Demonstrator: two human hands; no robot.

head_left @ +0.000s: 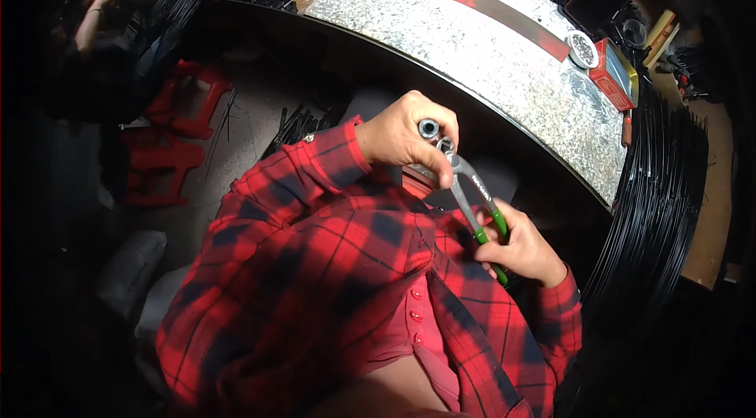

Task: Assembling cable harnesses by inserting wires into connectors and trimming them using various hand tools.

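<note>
A small black tube (pixel 428 129) is clenched in the left hand (pixel 405 137); green-handled pliers (pixel 475 199) are squeezed by the right hand (pixel 524 249), jaws at the tube.

The left hand (pixel 405 138) hides most of the small grey tube (pixel 429 129); the right hand (pixel 524 249) covers the pliers' green handles (pixel 498 231).

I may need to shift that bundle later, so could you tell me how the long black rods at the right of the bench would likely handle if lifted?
The black rods look thin and very long, so they would probably sag and sway if held at one end. They lie loose and closely packed, so some may slide apart or roll. The whole bundle is probably heavy.
</note>
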